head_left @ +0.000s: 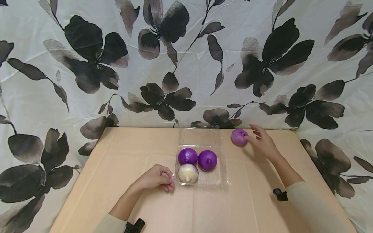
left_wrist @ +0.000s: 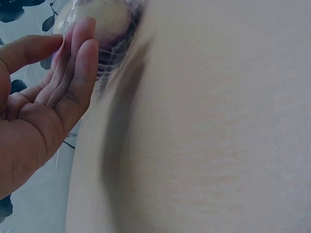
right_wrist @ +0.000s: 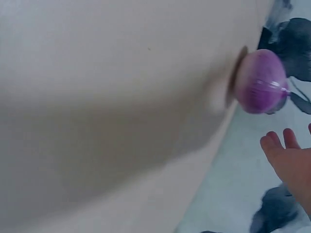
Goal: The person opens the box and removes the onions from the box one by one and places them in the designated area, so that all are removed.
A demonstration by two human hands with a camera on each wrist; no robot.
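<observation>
A clear plastic clamshell tray [head_left: 222, 180] sits mid-table, its lid [head_left: 201, 136] folded open behind. In it lie two purple onions [head_left: 187, 156] [head_left: 207, 160] and a white onion [head_left: 188, 173]. My left hand [head_left: 170, 183] rests at the tray's left front corner, fingertips against its edge. In the left wrist view the left hand [left_wrist: 73, 36] has straight fingers [left_wrist: 80, 73] beside the white onion [left_wrist: 109, 19]. A loose purple onion [head_left: 239, 137] lies at the table's far right. My right hand [head_left: 253, 134] is spread just beside it; the right wrist view shows a small gap between that onion [right_wrist: 262, 80] and the right hand [right_wrist: 286, 141].
The tan table [head_left: 131, 152] is backed and flanked by a white cloth with dark flower prints [head_left: 163, 64]. The loose onion lies near the far edge. Bare tabletop spreads to the left and front of the tray.
</observation>
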